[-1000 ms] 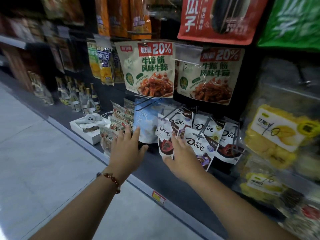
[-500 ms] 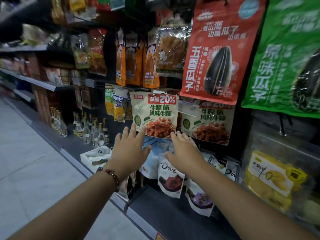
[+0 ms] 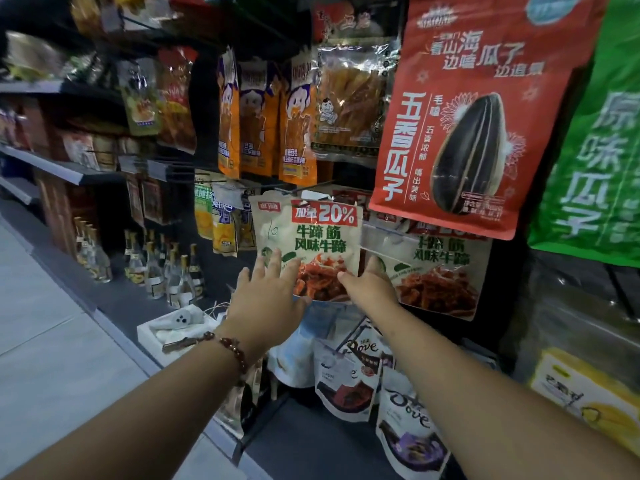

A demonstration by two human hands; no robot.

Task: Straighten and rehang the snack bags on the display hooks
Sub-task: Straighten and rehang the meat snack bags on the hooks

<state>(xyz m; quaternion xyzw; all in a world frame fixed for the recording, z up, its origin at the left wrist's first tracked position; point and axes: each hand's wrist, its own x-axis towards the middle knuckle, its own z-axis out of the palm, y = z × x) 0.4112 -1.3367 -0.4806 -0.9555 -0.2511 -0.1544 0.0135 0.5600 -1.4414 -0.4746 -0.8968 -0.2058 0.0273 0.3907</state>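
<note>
Both hands reach up and forward to the pale snack bag [image 3: 308,244] with the red 20% banner, which hangs from a display hook [image 3: 304,188] in the middle row of the rack, just left of a matching bag [image 3: 440,271] and under the lower left corner of the big red sunflower-seed bag [image 3: 464,116]. The left hand [image 3: 266,299], wearing a bead bracelet, has its fingers spread wide and straight, fingertips lying against the bag's lower left corner. The right hand [image 3: 372,285] is at the lower right corner, fingers fairly straight; whether its thumb pinches the edge I cannot tell. The bag sits directly above and ahead of the hands, its long axis running top to bottom but leaning a little, the top edge sloping. Both hands are about equally near, one per lower corner, so the coming move likely turns on squaring the bottom edge beneath the hook
</note>
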